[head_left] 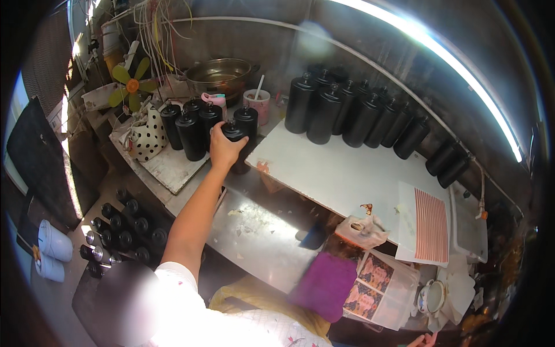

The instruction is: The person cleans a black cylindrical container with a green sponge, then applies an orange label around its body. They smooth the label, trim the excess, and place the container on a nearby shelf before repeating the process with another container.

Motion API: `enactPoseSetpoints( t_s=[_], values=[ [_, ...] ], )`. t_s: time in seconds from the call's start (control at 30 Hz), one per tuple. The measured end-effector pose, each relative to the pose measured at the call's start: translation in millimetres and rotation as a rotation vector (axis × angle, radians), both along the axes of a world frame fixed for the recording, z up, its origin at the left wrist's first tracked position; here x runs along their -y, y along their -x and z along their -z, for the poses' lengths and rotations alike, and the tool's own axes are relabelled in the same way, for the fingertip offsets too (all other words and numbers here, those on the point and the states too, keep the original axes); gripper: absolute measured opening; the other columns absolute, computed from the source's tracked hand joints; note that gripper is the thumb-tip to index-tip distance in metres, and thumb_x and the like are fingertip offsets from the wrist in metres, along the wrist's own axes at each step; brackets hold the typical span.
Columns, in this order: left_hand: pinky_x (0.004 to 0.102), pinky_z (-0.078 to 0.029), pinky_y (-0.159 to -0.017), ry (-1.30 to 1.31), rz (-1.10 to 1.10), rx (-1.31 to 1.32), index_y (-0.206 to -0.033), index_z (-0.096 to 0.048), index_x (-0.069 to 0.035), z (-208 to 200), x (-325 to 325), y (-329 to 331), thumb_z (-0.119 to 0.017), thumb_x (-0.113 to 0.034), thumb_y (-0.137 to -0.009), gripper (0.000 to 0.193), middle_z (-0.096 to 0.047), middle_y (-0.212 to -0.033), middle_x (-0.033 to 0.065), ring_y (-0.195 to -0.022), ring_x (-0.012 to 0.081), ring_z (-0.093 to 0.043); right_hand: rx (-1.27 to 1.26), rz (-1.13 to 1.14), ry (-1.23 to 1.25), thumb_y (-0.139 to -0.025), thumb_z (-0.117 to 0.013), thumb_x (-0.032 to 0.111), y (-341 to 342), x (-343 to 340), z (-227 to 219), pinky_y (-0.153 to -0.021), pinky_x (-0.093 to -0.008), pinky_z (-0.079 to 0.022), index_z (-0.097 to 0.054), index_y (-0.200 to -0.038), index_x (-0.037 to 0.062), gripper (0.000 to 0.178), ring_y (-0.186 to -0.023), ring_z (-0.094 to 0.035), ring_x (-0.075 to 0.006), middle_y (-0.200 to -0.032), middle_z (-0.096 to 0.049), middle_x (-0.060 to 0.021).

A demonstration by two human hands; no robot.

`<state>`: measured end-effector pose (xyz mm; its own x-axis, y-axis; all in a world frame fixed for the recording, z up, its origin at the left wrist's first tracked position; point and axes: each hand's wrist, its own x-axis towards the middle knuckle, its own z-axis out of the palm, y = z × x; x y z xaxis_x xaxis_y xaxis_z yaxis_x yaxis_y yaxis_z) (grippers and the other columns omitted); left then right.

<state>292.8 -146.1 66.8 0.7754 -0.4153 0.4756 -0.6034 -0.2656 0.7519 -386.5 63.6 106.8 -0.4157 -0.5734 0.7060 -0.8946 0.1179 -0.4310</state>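
Observation:
My left hand [225, 150] reaches forward and is closed round the upper part of a black bottle [240, 165]. That bottle stands or hangs at the gap between a worn board [173, 173] and the white tabletop [324, 179]; I cannot tell whether its base touches anything. Close behind it is another black bottle [247, 118], with several more black bottles [191, 139] to the left on the board. At the bottom right edge only the fingers of my right hand [425, 340] show, drawn together beside some crumpled white paper [457, 295]; what they hold is unclear.
Several black bottles [326, 115] line the white tabletop's back. Striped sheet [430, 225], tissue pack [364, 231], purple cloth [326, 283] and printed sheets [376, 283] lie to the right. A pink cup [258, 107], metal basin [219, 75] and small fan [132, 85] stand behind. Dark bottles [124, 237] crowd the lower left.

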Motion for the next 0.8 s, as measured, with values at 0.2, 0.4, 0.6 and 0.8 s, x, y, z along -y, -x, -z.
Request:
enactPoseSetpoints(
  t_s=[0.2, 0.4, 0.6, 0.8],
  values=[
    [0.0367, -0.042, -0.108, 0.577, 0.236, 0.066, -0.141, -0.047, -0.003, -75.3, -75.7, 22.6, -0.09, -0.014, -0.07, 0.084, -0.053, -0.136, 0.0113, -0.127, 0.0234, -0.052, 0.013, -0.062, -0.081, -0.097, -0.063, 0.014, 13.8, -0.8, -2.8, -0.082, -0.0365, -0.051, -0.056, -0.138, 0.0024, 0.043, -0.095, -0.065, -0.0253, -0.113, -0.068, -0.0154],
    [0.0409, -0.056, -0.094, 0.379, 1.126, -0.985, -0.144, -0.043, -0.005, -52.1, -106.1, 163.4, -0.083, -0.049, -0.075, 0.091, -0.059, -0.128, 0.0131, -0.115, 0.0249, -0.062, 0.496, -0.723, -0.102, -0.086, -0.065, 0.015, -83.7, 48.7, -1.6, -0.07, -0.0245, -0.044, -0.045, -0.147, 0.0027, 0.065, -0.079, -0.054, -0.0095, -0.121, -0.063, -0.0078],
    [0.0266, -0.054, -0.082, -0.057, 1.292, -1.4, -0.121, -0.06, -0.001, 2.7, -61.5, 328.4, -0.07, -0.038, -0.094, 0.047, -0.067, -0.109, 0.0063, -0.091, 0.0108, -0.065, 0.691, -1.048, -0.561, -0.078, -0.076, 0.004, -167.6, 74.5, 22.3, -0.073, -0.0245, -0.048, -0.031, -0.159, 0.0113, 0.093, -0.078, -0.052, -0.01, -0.138, -0.053, -0.0111],
    [0.0496, -0.044, -0.104, -0.281, 1.405, -0.234, -0.158, -0.002, 0.003, 41.7, -122.6, 318.8, -0.08, -0.037, -0.081, 0.117, -0.028, -0.151, 0.03, -0.133, 0.045, -0.042, 1.108, -0.96, -0.647, -0.087, -0.072, 0.007, -154.5, 79.7, 78.3, -0.08, -0.0221, -0.044, -0.03, -0.159, 0.0106, 0.084, -0.077, -0.046, -0.008, -0.138, -0.054, -0.0095]
  ],
)
